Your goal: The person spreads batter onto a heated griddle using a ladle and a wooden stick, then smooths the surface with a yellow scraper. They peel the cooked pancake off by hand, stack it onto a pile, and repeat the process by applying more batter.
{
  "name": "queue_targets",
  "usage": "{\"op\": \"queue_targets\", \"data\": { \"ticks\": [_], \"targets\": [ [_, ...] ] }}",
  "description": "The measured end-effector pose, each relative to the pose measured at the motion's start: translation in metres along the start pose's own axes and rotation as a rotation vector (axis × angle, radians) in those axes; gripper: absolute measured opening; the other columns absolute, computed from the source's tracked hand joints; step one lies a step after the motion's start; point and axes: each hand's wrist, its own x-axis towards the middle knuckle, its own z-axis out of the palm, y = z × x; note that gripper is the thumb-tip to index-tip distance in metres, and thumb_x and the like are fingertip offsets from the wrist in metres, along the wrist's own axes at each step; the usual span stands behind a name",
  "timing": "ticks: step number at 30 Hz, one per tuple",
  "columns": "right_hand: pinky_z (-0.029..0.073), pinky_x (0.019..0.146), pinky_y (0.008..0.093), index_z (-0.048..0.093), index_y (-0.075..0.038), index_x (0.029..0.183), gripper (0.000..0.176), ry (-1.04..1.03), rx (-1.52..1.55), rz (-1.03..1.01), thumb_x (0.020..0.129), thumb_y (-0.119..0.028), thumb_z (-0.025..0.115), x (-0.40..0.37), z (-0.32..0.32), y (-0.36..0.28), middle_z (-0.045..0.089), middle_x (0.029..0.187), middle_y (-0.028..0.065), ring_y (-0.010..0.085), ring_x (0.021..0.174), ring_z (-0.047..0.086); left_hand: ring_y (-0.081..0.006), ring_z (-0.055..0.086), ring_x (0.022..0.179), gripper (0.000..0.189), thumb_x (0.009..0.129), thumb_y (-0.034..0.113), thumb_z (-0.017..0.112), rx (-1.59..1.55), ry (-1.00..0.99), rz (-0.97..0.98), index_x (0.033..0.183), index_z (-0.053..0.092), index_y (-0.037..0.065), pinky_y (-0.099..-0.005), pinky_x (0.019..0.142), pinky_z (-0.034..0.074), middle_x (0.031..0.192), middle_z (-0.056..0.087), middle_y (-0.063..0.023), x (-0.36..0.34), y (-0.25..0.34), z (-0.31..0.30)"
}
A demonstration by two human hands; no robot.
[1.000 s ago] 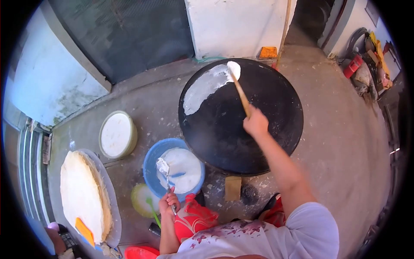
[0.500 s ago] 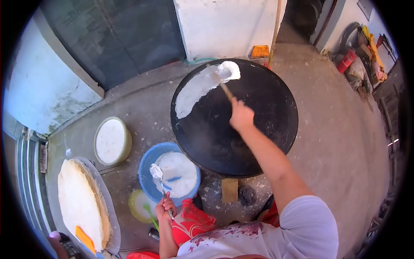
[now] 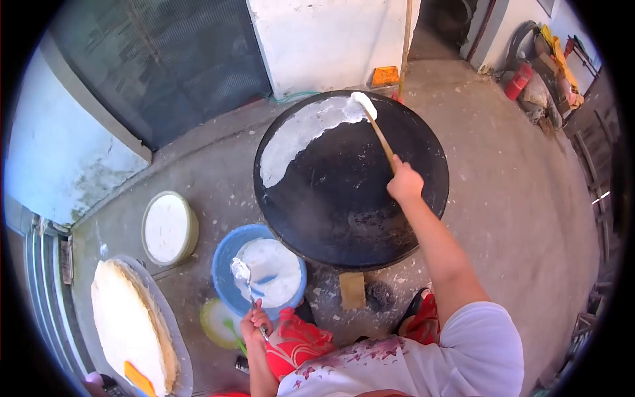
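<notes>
My right hand (image 3: 405, 182) is closed around the handle of a wooden batter spreader (image 3: 381, 139), whose far end meets a white lump of batter near the back rim of a large round black griddle (image 3: 344, 198). A thin pale band of batter (image 3: 291, 139) curves along the griddle's left and back edge. Low on the left, my left hand (image 3: 255, 323) grips the handle of a metal ladle (image 3: 241, 269). Its batter-coated bowl hangs over a blue basin (image 3: 223, 255) that holds white batter.
Left of the basin stands a pale tub (image 3: 192, 228) of white batter. A stack of thin round flatbreads (image 3: 129, 324) lies at lower left, with an orange scraper (image 3: 137, 377) on it. A greenish bowl (image 3: 215, 324) sits by my left hand. An orange dustpan-like piece (image 3: 385, 76) rests against the wall.
My right hand has moved the spreader rightward along the griddle's back edge, lengthening the batter band. My left hand and the ladle have stayed nearly still. The view has shifted slightly.
</notes>
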Motion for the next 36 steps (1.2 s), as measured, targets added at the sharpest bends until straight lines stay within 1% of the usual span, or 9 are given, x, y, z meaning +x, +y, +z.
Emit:
{"op": "queue_targets", "data": {
  "ticks": [5, 8, 12, 15, 18, 24, 26, 30, 36],
  "targets": [
    [0.049, 0.073, 0.0403, 0.034, -0.004, 0.126, 0.057, -0.021, 0.008, -0.153, 0.073, -0.012, 0.054, 0.002, 0.013, -0.049, 0.053, 0.102, 0.0179, 0.0308, 0.091, 0.058, -0.0093, 0.041, 0.048, 0.031, 0.088, 0.017, 0.039, 0.014, 0.027, 0.080, 0.107, 0.051, -0.006, -0.0216, 0.041, 0.036, 0.066, 0.045, -0.0014, 0.004, -0.006, 0.002],
    [0.049, 0.071, 0.0401, 0.034, -0.003, 0.125, 0.057, -0.052, -0.113, 0.013, 0.073, -0.011, 0.055, 0.043, 0.009, -0.024, 0.050, 0.105, 0.0179, 0.0305, 0.090, 0.059, -0.0092, 0.041, 0.048, 0.031, 0.089, 0.017, 0.039, 0.041, 0.028, 0.075, 0.106, 0.051, -0.006, -0.0210, 0.040, 0.036, 0.065, 0.045, -0.0016, -0.003, -0.003, 0.000],
    [0.049, 0.072, 0.0404, 0.028, 0.000, 0.128, 0.064, -0.062, -0.031, 0.045, 0.072, -0.011, 0.054, -0.035, -0.011, -0.017, 0.046, 0.110, 0.0187, 0.0328, 0.088, 0.059, -0.0092, 0.042, 0.048, 0.032, 0.088, 0.017, 0.039, 0.021, -0.014, 0.033, 0.106, 0.050, -0.007, -0.0208, 0.040, 0.036, 0.065, 0.045, -0.0025, 0.004, 0.001, -0.001],
    [0.050, 0.070, 0.0384, 0.026, 0.000, 0.129, 0.066, -0.121, -0.030, -0.154, 0.071, -0.010, 0.055, -0.051, 0.012, -0.029, 0.048, 0.107, 0.0180, 0.0306, 0.084, 0.060, -0.0092, 0.042, 0.049, 0.032, 0.088, 0.017, 0.040, 0.028, 0.002, 0.062, 0.106, 0.050, -0.007, -0.0207, 0.040, 0.036, 0.066, 0.045, -0.0027, 0.004, 0.000, 0.000],
    [0.050, 0.066, 0.0365, 0.026, -0.001, 0.130, 0.066, -0.034, -0.199, -0.064, 0.072, -0.010, 0.055, 0.001, 0.014, 0.001, 0.049, 0.105, 0.0167, 0.0295, 0.083, 0.061, -0.0092, 0.042, 0.049, 0.032, 0.088, 0.017, 0.040, 0.049, 0.013, 0.055, 0.106, 0.051, -0.007, -0.0206, 0.040, 0.037, 0.066, 0.045, -0.0025, -0.002, -0.006, 0.003],
    [0.050, 0.069, 0.0386, 0.028, -0.001, 0.128, 0.067, -0.050, -0.040, 0.061, 0.070, -0.009, 0.059, -0.036, -0.015, -0.007, 0.049, 0.107, 0.0172, 0.0311, 0.084, 0.060, -0.0094, 0.042, 0.049, 0.031, 0.088, 0.016, 0.040, 0.053, 0.014, 0.069, 0.106, 0.051, -0.006, -0.0210, 0.041, 0.037, 0.066, 0.045, -0.0024, 0.004, 0.003, 0.000],
    [0.051, 0.069, 0.0394, 0.030, 0.002, 0.126, 0.061, -0.038, -0.052, -0.096, 0.072, -0.009, 0.057, -0.019, -0.009, -0.026, 0.050, 0.105, 0.0198, 0.0311, 0.082, 0.061, -0.0094, 0.042, 0.049, 0.031, 0.087, 0.016, 0.040, 0.060, 0.030, 0.094, 0.107, 0.051, -0.006, -0.0211, 0.041, 0.037, 0.066, 0.046, -0.0024, 0.000, 0.002, 0.001],
    [0.052, 0.059, 0.0367, 0.036, 0.003, 0.122, 0.042, 0.065, -0.207, -0.022, 0.082, -0.008, 0.046, 0.034, 0.008, 0.009, 0.054, 0.097, 0.0176, 0.0287, 0.070, 0.063, -0.0093, 0.043, 0.049, 0.031, 0.088, 0.016, 0.039, 0.084, 0.010, 0.094, 0.106, 0.051, -0.007, -0.0209, 0.041, 0.037, 0.066, 0.046, -0.0024, -0.010, -0.006, 0.006],
    [0.049, 0.075, 0.0353, 0.036, -0.001, 0.126, 0.046, 0.027, 0.072, 0.002, 0.083, -0.011, 0.048, -0.057, -0.025, 0.081, 0.058, 0.098, 0.0169, 0.0295, 0.084, 0.061, -0.0093, 0.043, 0.048, 0.031, 0.088, 0.015, 0.037, 0.068, 0.000, 0.121, 0.105, 0.051, -0.007, -0.0211, 0.040, 0.038, 0.066, 0.047, -0.0028, -0.011, 0.005, 0.006]
  ]
}}
